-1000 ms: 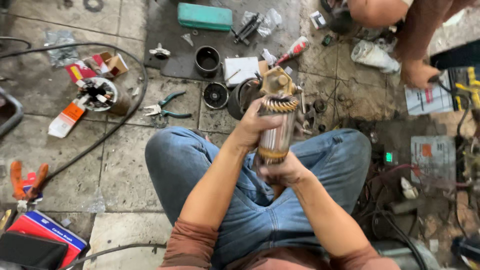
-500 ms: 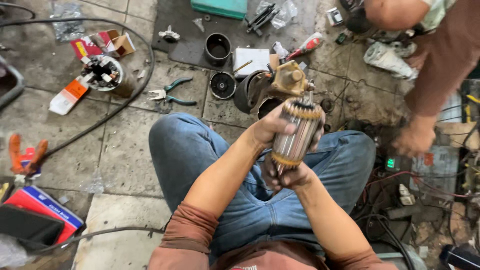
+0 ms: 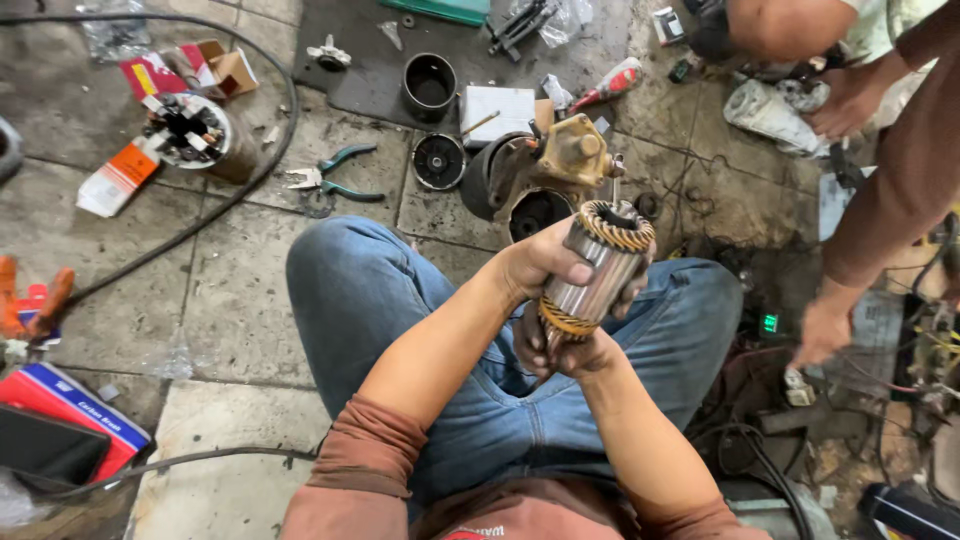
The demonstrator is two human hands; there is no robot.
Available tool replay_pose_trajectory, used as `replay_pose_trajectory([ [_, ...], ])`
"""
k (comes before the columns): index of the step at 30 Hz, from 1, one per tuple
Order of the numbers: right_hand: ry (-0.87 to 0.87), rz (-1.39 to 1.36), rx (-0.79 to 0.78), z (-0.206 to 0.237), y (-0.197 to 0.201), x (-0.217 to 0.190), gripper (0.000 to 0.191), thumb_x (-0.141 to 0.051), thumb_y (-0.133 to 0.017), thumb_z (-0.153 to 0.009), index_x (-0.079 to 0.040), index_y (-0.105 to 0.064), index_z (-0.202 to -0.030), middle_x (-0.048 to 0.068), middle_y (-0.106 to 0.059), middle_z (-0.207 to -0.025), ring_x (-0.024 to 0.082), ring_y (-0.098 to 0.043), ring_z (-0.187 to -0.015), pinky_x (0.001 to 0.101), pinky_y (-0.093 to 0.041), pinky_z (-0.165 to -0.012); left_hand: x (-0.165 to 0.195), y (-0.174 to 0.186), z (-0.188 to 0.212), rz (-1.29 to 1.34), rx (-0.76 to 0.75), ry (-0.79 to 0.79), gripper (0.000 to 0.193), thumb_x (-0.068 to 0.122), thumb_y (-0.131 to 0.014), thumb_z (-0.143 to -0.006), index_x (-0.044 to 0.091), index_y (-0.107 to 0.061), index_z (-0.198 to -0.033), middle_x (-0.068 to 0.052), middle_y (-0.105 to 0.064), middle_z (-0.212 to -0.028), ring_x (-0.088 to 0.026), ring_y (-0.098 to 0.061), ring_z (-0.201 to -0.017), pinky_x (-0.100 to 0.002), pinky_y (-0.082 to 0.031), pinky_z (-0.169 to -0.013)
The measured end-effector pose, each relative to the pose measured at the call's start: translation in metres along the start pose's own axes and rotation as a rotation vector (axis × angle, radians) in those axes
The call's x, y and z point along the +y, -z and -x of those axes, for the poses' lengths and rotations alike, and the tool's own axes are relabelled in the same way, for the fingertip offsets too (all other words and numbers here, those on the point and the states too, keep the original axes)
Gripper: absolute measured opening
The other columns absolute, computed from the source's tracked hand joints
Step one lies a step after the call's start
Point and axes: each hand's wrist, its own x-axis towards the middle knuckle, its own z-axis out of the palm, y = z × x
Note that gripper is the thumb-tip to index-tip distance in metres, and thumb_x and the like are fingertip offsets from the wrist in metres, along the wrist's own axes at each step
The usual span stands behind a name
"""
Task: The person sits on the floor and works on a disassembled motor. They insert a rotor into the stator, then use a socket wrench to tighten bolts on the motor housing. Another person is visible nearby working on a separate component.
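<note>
- Head view: the left hand (image 3: 545, 262) is wrapped round the upper half of a motor armature (image 3: 592, 268), thumb lying across its steel core.
- The right hand (image 3: 560, 345) is closed around the armature's lower end from beneath, so both hands hold it together.
- The armature is tilted, its copper-wound top leaning up and to the right, and it sits above the person's lap, over the blue jeans (image 3: 400, 310).
- Just beyond it on the tiled floor (image 3: 220, 300) lies a rusty motor housing (image 3: 545, 170), and beside that a round black cap (image 3: 438, 160).
- Farther out stand a black metal cup (image 3: 430, 85) and a white box (image 3: 497, 105).
- To the left lie green-handled pliers (image 3: 335, 175); a black cable (image 3: 230, 190) curves past them.
- A round brush-holder part (image 3: 188, 130) sits near the upper left, next to an orange and white carton (image 3: 118, 178).
- At right, another person's hand (image 3: 825, 330) reaches down towards clutter on the floor, well apart from the armature.
</note>
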Motion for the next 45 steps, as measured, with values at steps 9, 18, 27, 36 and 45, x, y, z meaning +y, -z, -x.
replay_pose_trajectory([
  [9,0.043,-0.285,-0.106,-0.001,-0.007,0.014,0.082,-0.050,-0.094,-0.071,0.001,-0.056,-0.123,0.007,-0.058,-0.097,0.019,-0.062,-0.077,0.0297,-0.052,-0.067,-0.015,0.009,0.008,-0.009,0.151,-0.035,0.062,0.024,-0.081,-0.087,-0.005,-0.053,-0.134,-0.019,-0.068,-0.111,-0.033,-0.072,-0.097,-0.045,-0.060,-0.090],
  [18,0.149,-0.385,-0.147,-0.015,-0.048,0.007,0.126,-0.085,-0.072,-0.066,0.008,-0.045,-0.146,0.018,-0.058,-0.118,0.026,-0.062,-0.095,0.0353,-0.055,-0.072,-0.015,0.014,0.008,0.158,0.067,-0.027,0.065,0.031,-0.078,-0.087,-0.002,-0.050,-0.136,-0.015,-0.065,-0.111,-0.030,-0.071,-0.099,-0.046,-0.059,-0.098],
  [27,0.213,-0.521,0.026,-0.016,-0.048,0.015,0.085,-0.054,-0.047,-0.091,0.006,-0.043,-0.152,0.026,-0.060,-0.139,0.026,-0.057,-0.088,0.0339,-0.051,-0.071,-0.008,0.022,0.015,0.109,0.144,-0.112,0.068,0.034,-0.078,-0.088,-0.004,-0.051,-0.138,-0.017,-0.066,-0.112,-0.029,-0.071,-0.100,-0.046,-0.059,-0.097],
  [36,0.263,-0.205,0.143,-0.003,-0.019,0.031,0.090,-0.056,-0.076,-0.090,0.008,-0.047,-0.147,0.025,-0.065,-0.125,0.023,-0.065,-0.087,0.0287,-0.055,-0.070,-0.007,0.016,0.014,0.013,0.200,-0.111,0.062,0.028,-0.078,-0.089,-0.006,-0.053,-0.135,-0.019,-0.068,-0.110,-0.032,-0.071,-0.097,-0.046,-0.060,-0.093],
  [45,0.132,-0.178,-0.020,-0.001,0.000,0.034,0.060,-0.039,-0.090,-0.082,0.000,-0.063,-0.119,0.016,-0.069,-0.108,0.026,-0.070,-0.094,0.0342,-0.058,-0.073,-0.013,0.001,0.011,-0.030,0.161,0.026,0.065,0.022,-0.082,-0.083,-0.007,-0.054,-0.133,-0.021,-0.069,-0.109,-0.034,-0.072,-0.094,-0.046,-0.061,-0.086],
])
